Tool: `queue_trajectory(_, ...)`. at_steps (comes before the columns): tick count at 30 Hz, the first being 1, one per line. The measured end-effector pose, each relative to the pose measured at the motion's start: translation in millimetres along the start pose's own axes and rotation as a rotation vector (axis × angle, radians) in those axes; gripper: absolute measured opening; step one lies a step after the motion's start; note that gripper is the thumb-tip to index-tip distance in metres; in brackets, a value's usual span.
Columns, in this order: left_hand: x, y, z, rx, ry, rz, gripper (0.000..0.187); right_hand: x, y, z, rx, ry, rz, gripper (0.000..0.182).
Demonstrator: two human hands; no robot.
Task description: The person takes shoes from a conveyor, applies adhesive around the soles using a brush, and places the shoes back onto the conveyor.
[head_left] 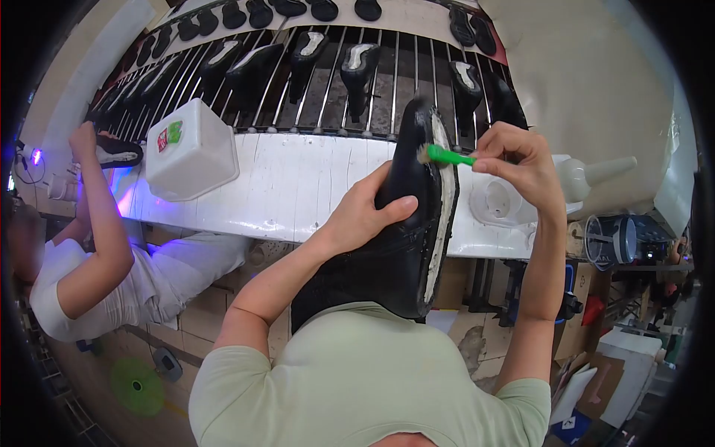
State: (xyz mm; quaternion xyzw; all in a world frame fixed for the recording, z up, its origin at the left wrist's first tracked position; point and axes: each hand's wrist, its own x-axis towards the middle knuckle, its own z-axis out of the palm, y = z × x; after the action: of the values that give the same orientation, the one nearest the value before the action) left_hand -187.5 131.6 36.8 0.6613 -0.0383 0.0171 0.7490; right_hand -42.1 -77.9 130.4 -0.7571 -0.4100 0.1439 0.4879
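My left hand is wrapped round a black boot, its thumb lying across the upper. The boot is held toe up and tilted, its shaft resting against my body, and its underside with a whitish strip faces right. My right hand pinches the green handle of a small brush. The bristles touch the boot near the edge of the underside, below the toe. A translucent round container stands on the white bench just under my right hand.
Black boots lie soles up on a roller conveyor behind the white bench; black soles line a shelf beyond. An upturned white tub and a white bottle stand nearby. At left, a co-worker's hand is beside a shoe.
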Motion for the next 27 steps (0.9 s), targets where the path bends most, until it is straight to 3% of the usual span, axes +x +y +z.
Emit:
queue_trajectory(9,-1.0,4.2,-9.9,-0.153,0.032,-0.06,0.047,-15.7,-1.1,12.4,-0.04,-0.148,-0.04,0.012)
queue_trajectory(18,2.9,-1.5,-19.3,-0.09,0.098,-0.019,0.045,-52.4,-9.0,38.8,0.051,-0.349,-0.035,0.014)
queue_trajectory(20,5.0,-4.5,-18.6,-0.097,0.096,-0.023,0.045,-49.5,-14.6,36.0,0.004,-0.346,-0.036,0.013)
queue_trajectory(24,9.8,-8.4,-15.0,-0.193,0.09,-0.06,0.046,-38.8,6.8,39.0,-0.069,0.068,-0.021,0.011)
queue_trajectory(27,11.7,-14.1,-19.5,-0.175,0.084,-0.102,0.046,-41.3,-1.1,39.2,-0.101,-0.063,0.01,0.012)
